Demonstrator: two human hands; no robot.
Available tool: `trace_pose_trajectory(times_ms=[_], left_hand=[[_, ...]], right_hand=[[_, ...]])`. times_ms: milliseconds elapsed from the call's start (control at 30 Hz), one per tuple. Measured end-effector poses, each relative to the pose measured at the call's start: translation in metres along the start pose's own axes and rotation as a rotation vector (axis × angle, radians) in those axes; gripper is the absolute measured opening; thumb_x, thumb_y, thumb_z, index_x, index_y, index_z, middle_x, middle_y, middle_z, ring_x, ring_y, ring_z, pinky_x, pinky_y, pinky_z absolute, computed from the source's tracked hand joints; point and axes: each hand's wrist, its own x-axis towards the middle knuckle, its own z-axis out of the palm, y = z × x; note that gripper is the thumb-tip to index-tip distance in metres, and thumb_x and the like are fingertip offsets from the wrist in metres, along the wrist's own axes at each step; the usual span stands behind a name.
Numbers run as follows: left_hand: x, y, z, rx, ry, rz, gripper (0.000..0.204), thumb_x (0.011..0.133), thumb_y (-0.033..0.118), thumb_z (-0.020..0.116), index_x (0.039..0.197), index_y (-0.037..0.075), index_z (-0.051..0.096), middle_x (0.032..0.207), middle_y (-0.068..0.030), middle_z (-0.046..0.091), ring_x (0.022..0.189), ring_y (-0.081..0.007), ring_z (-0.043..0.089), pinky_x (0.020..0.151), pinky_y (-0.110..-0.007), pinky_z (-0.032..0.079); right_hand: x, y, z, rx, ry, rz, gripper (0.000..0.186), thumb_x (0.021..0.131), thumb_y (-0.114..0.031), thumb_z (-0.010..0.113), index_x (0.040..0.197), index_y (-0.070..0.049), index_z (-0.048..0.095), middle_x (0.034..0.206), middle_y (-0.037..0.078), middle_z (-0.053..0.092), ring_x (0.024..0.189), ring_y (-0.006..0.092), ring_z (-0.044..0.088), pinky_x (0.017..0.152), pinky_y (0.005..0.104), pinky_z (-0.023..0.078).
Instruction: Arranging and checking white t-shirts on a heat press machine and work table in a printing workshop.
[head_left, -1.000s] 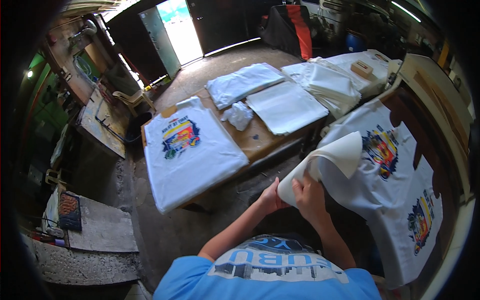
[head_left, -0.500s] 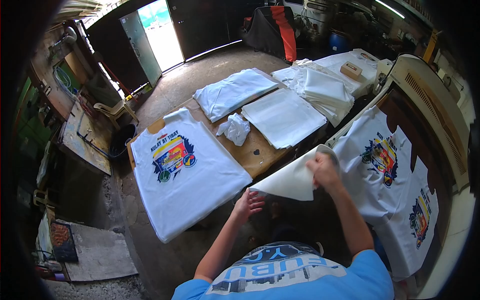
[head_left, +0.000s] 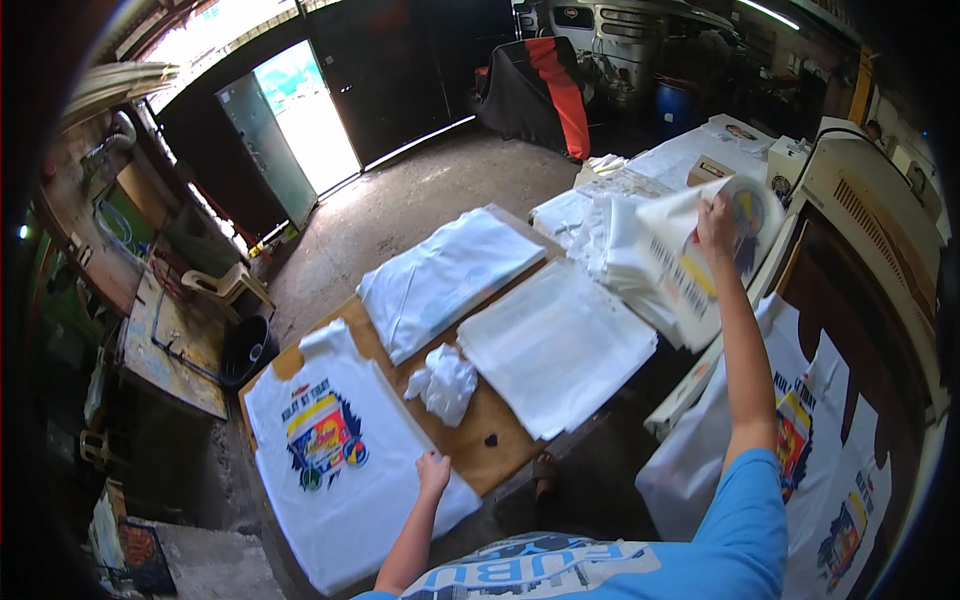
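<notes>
My right hand [head_left: 715, 228] is raised at the far right with its fingers closed on the upper part of a white paper sheet [head_left: 668, 235]. The sheet hangs curled and slightly blurred, with a coloured print showing on one face. My left hand [head_left: 433, 473] is closed at the right edge of a white sleeveless shirt [head_left: 385, 510], seemingly pinching its cloth. That shirt lies flat on the near left of the brown table [head_left: 492, 468], a colourful print on its chest. Right of it sit a crumpled white cloth [head_left: 443, 385] and a stack of white sheets [head_left: 560, 345].
Folded white shirts [head_left: 450, 280] lie at the table's far side. Beyond the sheets stands another table with white cloths [head_left: 610, 225] and a small box [head_left: 708, 172]. On my right, a large beige machine [head_left: 870, 220] has printed shirts [head_left: 845, 540] draped before it. A plastic chair [head_left: 230, 285] stands left.
My right hand has swung the sheet up and away to the far right, turning its print into view. My left hand has let go of the sheet and moved left to the shirt's edge.
</notes>
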Motion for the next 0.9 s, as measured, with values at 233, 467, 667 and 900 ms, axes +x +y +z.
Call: trace_pose_trajectory(times_ms=[233, 467, 667, 900], left_hand=[[0.031, 0.041, 0.029, 0.232, -0.117, -0.257, 0.088, 0.073, 0.049, 0.052, 0.135, 0.006, 0.007, 0.137, -0.0264, -0.003, 0.129, -0.0369, 0.001, 0.100, -0.052, 0.013], [0.041, 0.045, 0.044, 0.432, -0.319, -0.294, 0.127, 0.052, 0.085, 0.039, 0.127, 0.007, -0.027, 0.125, -0.0246, -0.038, 0.117, -0.0367, -0.036, 0.092, -0.061, -0.012], [0.044, 0.047, 0.041, 0.396, -0.350, -0.318, 0.128, 0.051, 0.084, 0.042, 0.126, 0.010, -0.030, 0.126, -0.0229, -0.038, 0.118, -0.0345, -0.036, 0.093, -0.060, -0.010], [0.046, 0.052, 0.040, 0.381, -0.374, -0.337, 0.127, 0.052, 0.083, 0.042, 0.126, 0.009, -0.030, 0.126, -0.0234, -0.038, 0.118, -0.0349, -0.036, 0.093, -0.060, -0.010]], right_hand=[[0.092, 0.095, 0.075, 0.306, 0.353, -0.181, 0.022, 0.083, -0.021, 0.048, 0.088, 0.000, 0.053, 0.062, 0.009, 0.055, 0.045, 0.0162, 0.056, 0.036, 0.0275, 0.041], [0.024, 0.253, 0.172, 1.074, 0.244, 0.845, 0.016, 0.077, -0.006, 0.051, 0.092, -0.001, 0.048, 0.067, 0.011, 0.056, 0.044, 0.0217, 0.056, 0.042, 0.0334, 0.052], [-0.016, 0.322, 0.230, 1.103, 0.360, 1.280, 0.006, 0.079, -0.002, 0.047, 0.081, 0.003, 0.047, 0.064, 0.012, 0.055, 0.050, 0.0230, 0.057, 0.049, 0.0350, 0.055], [-0.002, 0.330, 0.245, 1.347, 0.403, 1.114, 0.009, 0.082, -0.002, 0.045, 0.076, 0.002, 0.050, 0.065, 0.013, 0.057, 0.052, 0.0214, 0.058, 0.056, 0.0318, 0.055]])
